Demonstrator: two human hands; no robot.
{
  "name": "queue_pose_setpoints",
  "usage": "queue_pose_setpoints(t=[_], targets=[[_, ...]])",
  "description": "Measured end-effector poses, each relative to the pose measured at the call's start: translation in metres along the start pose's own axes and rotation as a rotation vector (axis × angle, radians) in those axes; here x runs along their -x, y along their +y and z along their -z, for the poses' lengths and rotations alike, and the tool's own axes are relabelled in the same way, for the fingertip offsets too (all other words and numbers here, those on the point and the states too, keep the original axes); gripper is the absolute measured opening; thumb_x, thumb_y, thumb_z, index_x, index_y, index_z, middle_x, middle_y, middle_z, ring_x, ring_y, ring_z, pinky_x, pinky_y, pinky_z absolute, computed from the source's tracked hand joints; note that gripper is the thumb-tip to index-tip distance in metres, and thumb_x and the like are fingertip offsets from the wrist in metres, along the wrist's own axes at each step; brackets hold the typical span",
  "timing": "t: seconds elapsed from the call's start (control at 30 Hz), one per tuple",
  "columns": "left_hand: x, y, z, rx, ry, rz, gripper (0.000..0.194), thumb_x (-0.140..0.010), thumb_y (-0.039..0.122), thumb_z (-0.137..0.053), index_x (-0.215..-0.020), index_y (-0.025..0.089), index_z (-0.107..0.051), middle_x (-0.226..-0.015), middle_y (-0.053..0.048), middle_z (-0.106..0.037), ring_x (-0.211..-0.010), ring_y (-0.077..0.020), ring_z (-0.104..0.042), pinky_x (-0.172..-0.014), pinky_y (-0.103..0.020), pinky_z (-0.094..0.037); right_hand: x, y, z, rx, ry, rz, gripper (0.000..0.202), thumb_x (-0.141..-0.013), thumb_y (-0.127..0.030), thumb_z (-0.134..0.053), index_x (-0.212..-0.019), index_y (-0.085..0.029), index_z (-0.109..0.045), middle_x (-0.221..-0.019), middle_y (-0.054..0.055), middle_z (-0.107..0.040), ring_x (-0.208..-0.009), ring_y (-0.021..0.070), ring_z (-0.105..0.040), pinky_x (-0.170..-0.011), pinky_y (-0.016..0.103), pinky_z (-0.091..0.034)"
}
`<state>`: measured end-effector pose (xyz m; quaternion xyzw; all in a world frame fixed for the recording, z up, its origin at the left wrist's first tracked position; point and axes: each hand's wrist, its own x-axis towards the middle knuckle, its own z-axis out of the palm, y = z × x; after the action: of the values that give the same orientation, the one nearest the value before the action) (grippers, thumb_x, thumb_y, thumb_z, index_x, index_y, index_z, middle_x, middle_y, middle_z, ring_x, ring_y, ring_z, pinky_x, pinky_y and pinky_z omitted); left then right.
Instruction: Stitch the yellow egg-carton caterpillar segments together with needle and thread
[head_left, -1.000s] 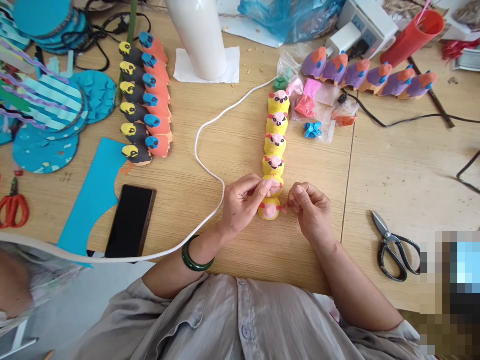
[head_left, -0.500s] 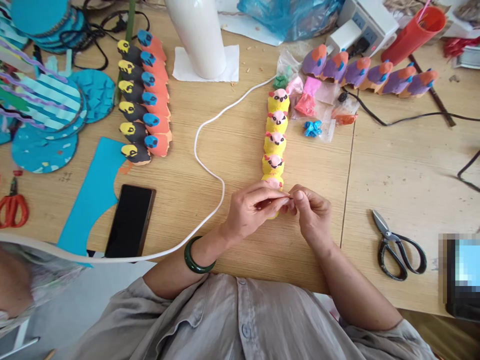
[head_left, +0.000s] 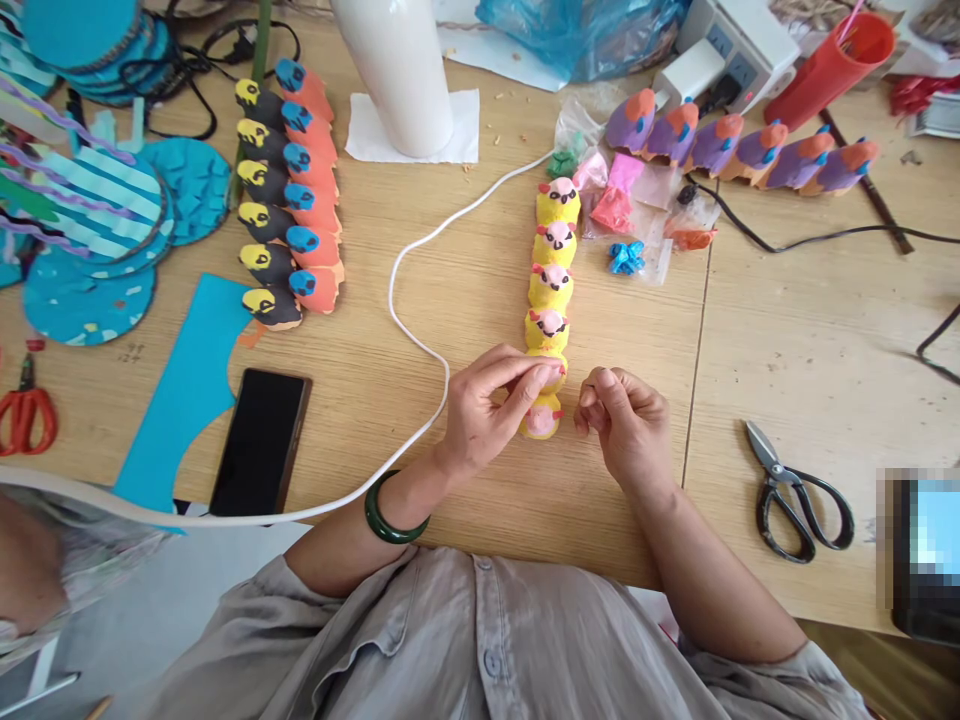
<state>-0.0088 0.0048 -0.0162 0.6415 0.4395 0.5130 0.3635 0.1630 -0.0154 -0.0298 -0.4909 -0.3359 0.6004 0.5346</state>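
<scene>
A strip of yellow clay-covered cups (head_left: 553, 285) with pink animal faces lies in front of me. The upper faces carry black marks; the lowest face (head_left: 540, 420) is plain pink with red ears. Over the second figure from the bottom, my left hand (head_left: 484, 410) is closed in a pinch, its fingertips at that face and partly covering it. Whatever it pinches is hidden. My right hand (head_left: 628, 425) hovers just right of the strip, fingers curled and thumb pressed on the index finger; anything between them is too small to make out.
Bagged clay (head_left: 611, 210) and blue clay (head_left: 625, 257) lie beyond the strip. Purple cups (head_left: 712, 143) stand back right, black and orange cups (head_left: 300, 200) left. Scissors (head_left: 787, 490) lie right; a phone (head_left: 261, 440) and white cable (head_left: 405, 330) lie left. Another person's arm (head_left: 30, 560) shows lower left.
My hands, fingertips together before, have parted. The left moved slightly left and down onto the second-lowest figure; the right drew a little right, uncovering the lowest face.
</scene>
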Motion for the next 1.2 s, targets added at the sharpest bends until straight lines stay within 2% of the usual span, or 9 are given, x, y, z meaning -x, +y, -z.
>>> queue_pose_setpoints(t=[0.13,0.27,0.4,0.53,0.6,0.7,1.1,1.2], targets=[[-0.0007,0.0006,0.0007,0.030,0.011,0.065,0.015,-0.103,0.022,-0.067,-0.100,0.019,-0.082,-0.092,-0.002,-0.081,-0.083,-0.0104,-0.074,-0.073,-0.019,-0.057,-0.0014,0.0004,0.0004,-0.017,0.021,-0.018,0.023,-0.087,-0.044,-0.086,-0.083,-0.024,-0.078,-0.061,-0.006,-0.055,-0.051,0.0082,-0.050,-0.051,0.023,-0.050],[-0.0005,0.0001,0.0003,0.043,0.006,0.081,0.016,-0.103,0.024,-0.068,-0.098,0.019,-0.082,-0.091,-0.002,-0.081,-0.083,-0.0107,-0.074,-0.073,-0.020,-0.057,-0.0023,-0.0001,0.0007,-0.006,0.012,-0.051,0.034,-0.090,-0.049,-0.081,-0.072,-0.022,-0.072,-0.056,-0.006,-0.050,-0.049,0.0082,-0.048,-0.050,0.023,-0.049],[-0.0004,0.0005,0.0007,0.035,0.006,0.088,0.016,-0.104,0.024,-0.067,-0.099,0.020,-0.082,-0.092,-0.002,-0.081,-0.084,-0.0109,-0.074,-0.074,-0.020,-0.056,-0.0019,-0.0004,0.0008,0.005,0.014,-0.046,0.028,-0.085,-0.046,-0.087,-0.078,-0.023,-0.073,-0.060,-0.006,-0.055,-0.051,0.0084,-0.050,-0.052,0.023,-0.049],[-0.0004,0.0005,0.0011,0.034,0.012,0.087,0.015,-0.103,0.024,-0.067,-0.099,0.020,-0.081,-0.091,-0.002,-0.081,-0.082,-0.0103,-0.073,-0.071,-0.019,-0.055,-0.0013,-0.0004,0.0004,0.009,0.006,-0.051,0.032,-0.088,-0.048,-0.084,-0.074,-0.022,-0.072,-0.060,-0.005,-0.056,-0.051,0.0089,-0.050,-0.053,0.024,-0.050],[-0.0003,0.0004,0.0011,0.041,0.007,0.089,0.016,-0.103,0.024,-0.067,-0.100,0.020,-0.082,-0.092,-0.002,-0.081,-0.083,-0.0108,-0.074,-0.072,-0.020,-0.056,-0.0013,0.0001,0.0005,0.009,0.013,-0.050,0.029,-0.085,-0.047,-0.087,-0.077,-0.023,-0.074,-0.060,-0.006,-0.056,-0.052,0.0091,-0.050,-0.053,0.024,-0.050],[0.0000,0.0000,0.0010,0.052,0.007,0.094,0.016,-0.103,0.023,-0.067,-0.099,0.019,-0.082,-0.092,-0.003,-0.081,-0.085,-0.0108,-0.074,-0.075,-0.020,-0.057,-0.0016,0.0007,0.0008,0.001,0.010,-0.044,0.036,-0.089,-0.049,-0.083,-0.069,-0.022,-0.071,-0.060,-0.005,-0.054,-0.051,0.0085,-0.049,-0.053,0.024,-0.049],[0.0000,-0.0004,-0.0012,0.062,0.001,0.118,0.019,-0.104,0.030,-0.067,-0.097,0.020,-0.082,-0.092,-0.004,-0.082,-0.086,-0.0134,-0.076,-0.077,-0.023,-0.060,-0.0022,0.0017,0.0006,0.050,0.020,-0.068,0.040,-0.088,-0.053,-0.083,-0.067,-0.021,-0.070,-0.056,-0.006,-0.049,-0.049,0.0083,-0.046,-0.051,0.024,-0.047],[0.0006,-0.0011,-0.0016,0.062,-0.001,0.123,0.020,-0.104,0.032,-0.067,-0.097,0.020,-0.082,-0.092,-0.004,-0.082,-0.086,-0.0134,-0.076,-0.076,-0.023,-0.060,-0.0022,0.0025,0.0009,0.063,0.023,-0.073,0.039,-0.087,-0.055,-0.083,-0.071,-0.022,-0.071,-0.060,-0.005,-0.054,-0.051,0.0089,-0.047,-0.053,0.025,-0.048]])
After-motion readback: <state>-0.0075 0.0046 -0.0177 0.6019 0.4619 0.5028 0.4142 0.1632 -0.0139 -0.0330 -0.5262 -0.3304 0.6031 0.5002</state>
